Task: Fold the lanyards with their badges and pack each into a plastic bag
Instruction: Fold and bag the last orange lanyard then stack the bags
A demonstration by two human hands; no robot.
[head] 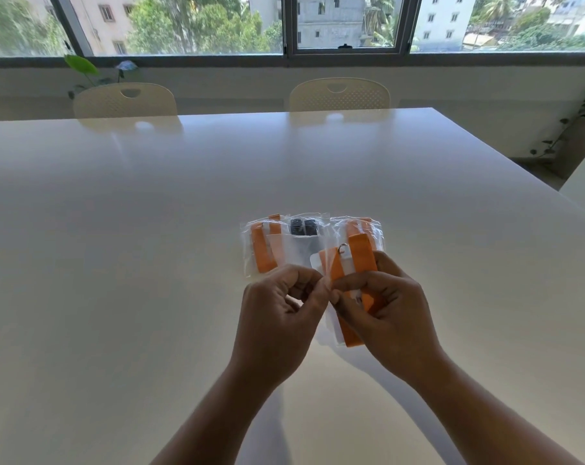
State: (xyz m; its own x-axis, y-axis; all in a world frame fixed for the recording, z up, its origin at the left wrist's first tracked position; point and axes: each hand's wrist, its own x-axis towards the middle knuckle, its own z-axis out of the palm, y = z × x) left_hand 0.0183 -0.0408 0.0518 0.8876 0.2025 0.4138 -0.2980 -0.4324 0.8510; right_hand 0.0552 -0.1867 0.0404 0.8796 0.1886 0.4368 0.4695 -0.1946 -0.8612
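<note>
Left hand: the left hand (277, 297) was curled, thumb and forefinger pinching the edge of a clear plastic bag (330, 325)
Right hand: the right hand (385, 307) gripped the folded orange lanyard (360, 256) with its white badge (316, 261), lifted just above the table
Whether bagged: film showed below the bundle; how far in it sat could not be told
Handling: probably very light; the strap looked soft and likely to spring open, so the folds want pinching flat across their middle
Bag: thin, glossy, limp, likely slippery and clingy; best taken at the mouth edges
Badge: flat, stiff-looking card with rounded corners, joined by a small metal ring (343, 249)
Packed bags: two packed bags (271, 243) lay side by side just beyond the hands, with orange strap and black clips (303, 227) visible inside
Table: the white table (150, 229) was smooth and faintly reflective
Beyond: two cream perforated chairs (125, 100) stood at the far edge
</note>
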